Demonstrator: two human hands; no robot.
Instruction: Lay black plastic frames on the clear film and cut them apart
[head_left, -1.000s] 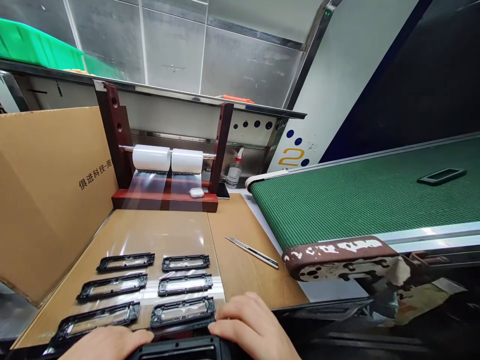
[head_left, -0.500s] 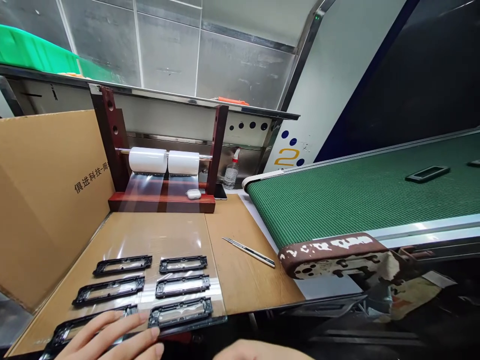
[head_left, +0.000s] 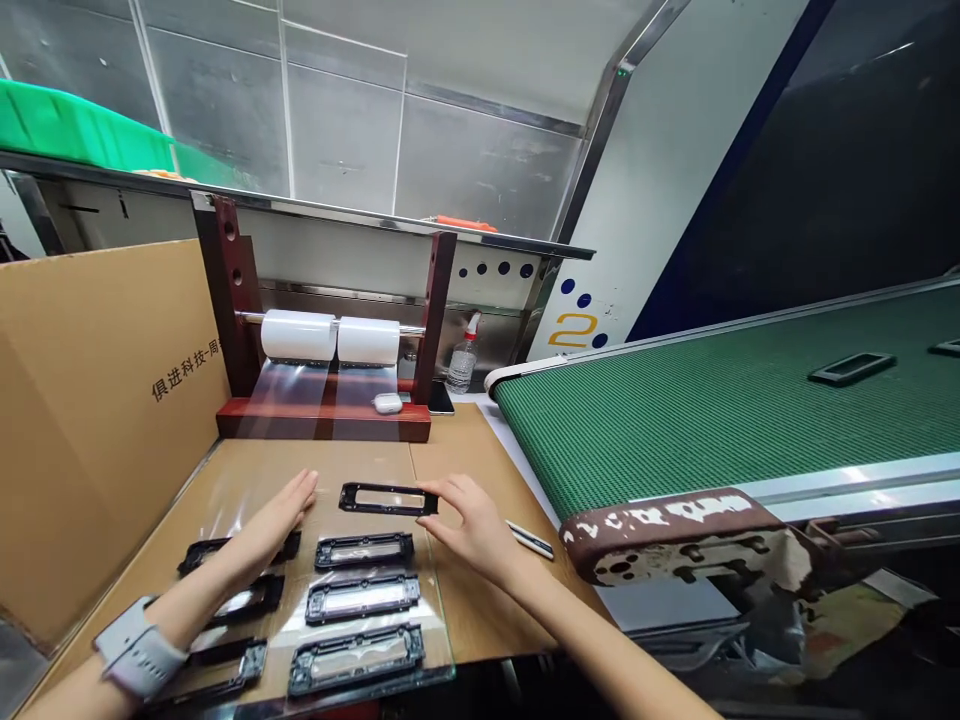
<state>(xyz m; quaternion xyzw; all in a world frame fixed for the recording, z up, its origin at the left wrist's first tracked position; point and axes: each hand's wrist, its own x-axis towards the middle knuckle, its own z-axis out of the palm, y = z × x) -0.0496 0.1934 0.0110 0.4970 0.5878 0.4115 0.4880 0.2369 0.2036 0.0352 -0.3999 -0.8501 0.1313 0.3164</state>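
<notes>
Head view: a black plastic frame [head_left: 388,498] lies crosswise on a clear plastic film [head_left: 442,610], at the far end of the rows of frames. Its right end sits inside the right grip [head_left: 472,525], with thumb and fingers curved around it in a closed pinch. The left grip [head_left: 274,520] is open, flat and palm down, just beside the frame's left end and not touching it.

Nearer the wearer, three frames [head_left: 362,598] form a row directly below the held frame. Three further frames [head_left: 247,600] lie to their left, partly covered by the left forearm, which wears a smartwatch [head_left: 139,645]. All rest on a cardboard-topped surface [head_left: 480,630].

A utility knife [head_left: 531,540] lies just right of the right grip, mostly hidden by it. Beyond the film, two white film rolls [head_left: 298,335] sit on a red-brown wooden stand [head_left: 322,422], with an earbud case [head_left: 387,403] on its base. A spray bottle [head_left: 463,360] stands behind. At right, a green conveyor belt [head_left: 675,420] carries another frame [head_left: 851,368]. A cardboard panel [head_left: 97,400] stands at left.
</notes>
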